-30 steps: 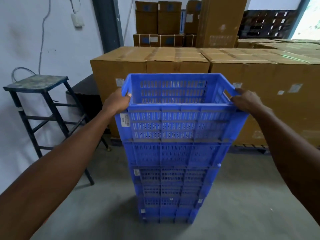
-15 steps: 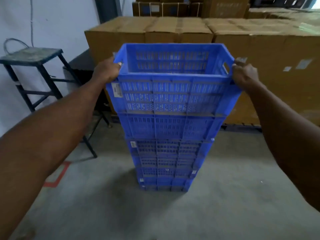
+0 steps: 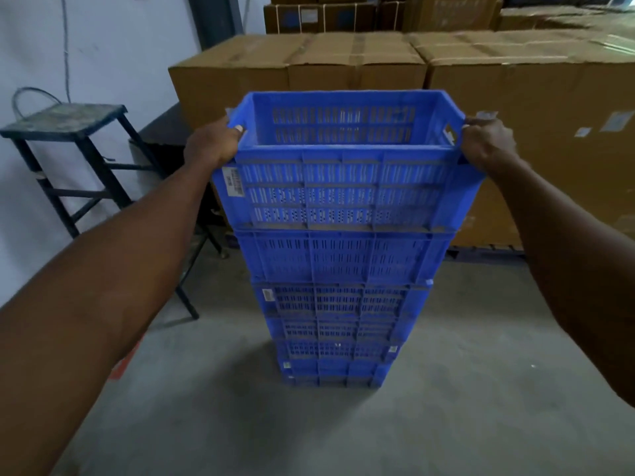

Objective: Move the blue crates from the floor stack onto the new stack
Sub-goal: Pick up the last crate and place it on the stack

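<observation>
One dark stool (image 3: 65, 121) stands at the left by the white wall. Two hands grip one top crate (image 3: 343, 187): the left hand (image 3: 213, 142) is closed over its left rim, the right hand (image 3: 488, 142) closed over its right rim. The crate sits atop a stack (image 3: 338, 304) of about five more blue crates on the grey concrete floor (image 3: 446, 407); the lowest ones blur together, so the count is unsure. Large brown cartons (image 3: 515, 97) fill the back, cut off at the right.
</observation>
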Action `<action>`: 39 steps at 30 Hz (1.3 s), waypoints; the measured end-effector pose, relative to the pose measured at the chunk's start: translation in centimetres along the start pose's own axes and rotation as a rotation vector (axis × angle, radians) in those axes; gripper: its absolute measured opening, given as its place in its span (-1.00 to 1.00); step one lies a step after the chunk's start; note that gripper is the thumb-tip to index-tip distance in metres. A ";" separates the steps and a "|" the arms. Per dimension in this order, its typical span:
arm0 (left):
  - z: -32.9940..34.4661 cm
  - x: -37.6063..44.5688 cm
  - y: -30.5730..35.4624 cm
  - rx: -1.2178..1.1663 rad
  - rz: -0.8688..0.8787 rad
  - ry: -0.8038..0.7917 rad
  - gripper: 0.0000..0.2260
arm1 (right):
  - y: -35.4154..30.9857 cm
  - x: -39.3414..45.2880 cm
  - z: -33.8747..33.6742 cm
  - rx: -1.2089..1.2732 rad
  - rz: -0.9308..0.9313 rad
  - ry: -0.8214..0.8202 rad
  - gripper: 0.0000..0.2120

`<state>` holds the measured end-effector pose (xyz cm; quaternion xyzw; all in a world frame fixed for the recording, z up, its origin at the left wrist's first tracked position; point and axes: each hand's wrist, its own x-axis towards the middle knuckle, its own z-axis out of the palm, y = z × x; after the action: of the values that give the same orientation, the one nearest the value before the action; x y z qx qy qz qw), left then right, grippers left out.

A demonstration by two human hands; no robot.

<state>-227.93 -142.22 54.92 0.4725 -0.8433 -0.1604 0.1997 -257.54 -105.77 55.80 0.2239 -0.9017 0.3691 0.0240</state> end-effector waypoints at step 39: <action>1.2 -0.4 -1.0 0.065 0.035 0.119 -0.44 | -0.4 0.1 0.1 0.098 0.127 0.022 -0.43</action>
<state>-227.62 -142.27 53.37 0.4727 -0.8428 -0.1011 0.2366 -257.41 -106.17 56.01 0.1630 -0.8946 0.4161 -0.0007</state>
